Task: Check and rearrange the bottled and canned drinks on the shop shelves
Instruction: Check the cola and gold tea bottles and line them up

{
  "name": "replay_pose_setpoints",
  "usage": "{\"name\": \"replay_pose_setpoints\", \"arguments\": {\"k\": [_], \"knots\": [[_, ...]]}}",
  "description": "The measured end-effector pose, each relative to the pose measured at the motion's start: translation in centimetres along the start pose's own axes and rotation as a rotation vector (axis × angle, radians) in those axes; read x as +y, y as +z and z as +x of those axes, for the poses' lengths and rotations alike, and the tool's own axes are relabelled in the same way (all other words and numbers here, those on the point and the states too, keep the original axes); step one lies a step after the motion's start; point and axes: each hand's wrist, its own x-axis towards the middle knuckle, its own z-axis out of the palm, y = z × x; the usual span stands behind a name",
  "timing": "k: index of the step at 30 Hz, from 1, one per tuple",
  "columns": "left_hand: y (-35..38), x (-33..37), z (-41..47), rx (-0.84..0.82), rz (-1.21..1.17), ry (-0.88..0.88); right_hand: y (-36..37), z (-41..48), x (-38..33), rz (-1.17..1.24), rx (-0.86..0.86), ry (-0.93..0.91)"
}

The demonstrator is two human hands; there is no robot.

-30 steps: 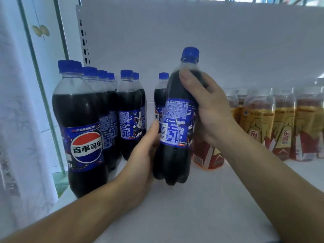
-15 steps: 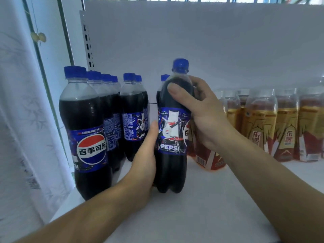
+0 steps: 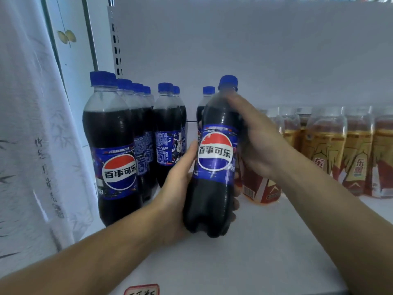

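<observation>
Cola bottle (image 3: 212, 167) gripped in both hands, low over the shelf (image 3: 265, 252).
Left hand (image 3: 178, 188) wraps its lower body, right hand (image 3: 259, 141) clasps the shoulder. Bottle full of dark cola, blue-capped, slightly tilted, logo outward. Cola row (image 3: 112, 145) at left; amber drinks (image 3: 325, 145) at right.

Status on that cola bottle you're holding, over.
Left hand grips cola bottle low, right hand grips its shoulder. Bottle slightly tilted, logo toward camera. Yellow-labelled bottles close behind right hand.
</observation>
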Motion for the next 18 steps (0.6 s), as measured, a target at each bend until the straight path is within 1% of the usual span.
{"name": "replay_pose_setpoints", "arguments": {"k": [2,3,4,6,7,9,10,12,13,14,15,17,18], "knots": [[0.0,0.1,-0.4,-0.073,-0.023,-0.039,0.0,0.0,-0.1,0.049,-0.049,0.034],[0.2,0.1,-0.2,-0.067,-0.016,-0.020,0.0,0.1,0.0,0.051,-0.027,0.014],[0.6,0.1,0.2,-0.017,0.000,0.016,0.0,0.0,-0.1,0.038,0.021,-0.022],[1.5,0.4,0.8,0.116,0.022,0.125,0.0,0.1,-0.1,-0.075,0.134,-0.134],[1.6,0.4,1.2,0.145,0.030,0.171,0.0,0.3,0.0,-0.129,0.169,-0.178],[1.2,0.1,1.5,0.186,0.070,0.163,-0.1,0.4,0.2,-0.132,0.149,-0.166],[0.7,0.0,1.2,0.156,0.075,0.106,0.0,0.3,0.1,-0.083,0.103,-0.116],[-0.2,-0.2,0.0,0.005,0.042,-0.031,0.1,0.2,0.1,0.000,0.000,-0.022],[-0.3,0.1,-0.2,-0.057,0.035,-0.069,0.1,0.3,0.1,-0.015,-0.013,-0.009],[-0.2,-0.1,-0.3,-0.078,0.029,-0.068,0.1,0.2,0.1,-0.048,0.005,-0.015],[0.2,0.1,0.1,-0.053,0.025,-0.047,0.0,0.2,0.1,-0.082,0.047,-0.043],[1.1,0.2,1.1,0.104,0.051,0.041,-0.1,0.2,-0.1,-0.151,0.130,-0.152],[1.2,0.1,1.5,0.143,0.056,0.110,-0.1,0.2,-0.2,-0.197,0.162,-0.204]]}}
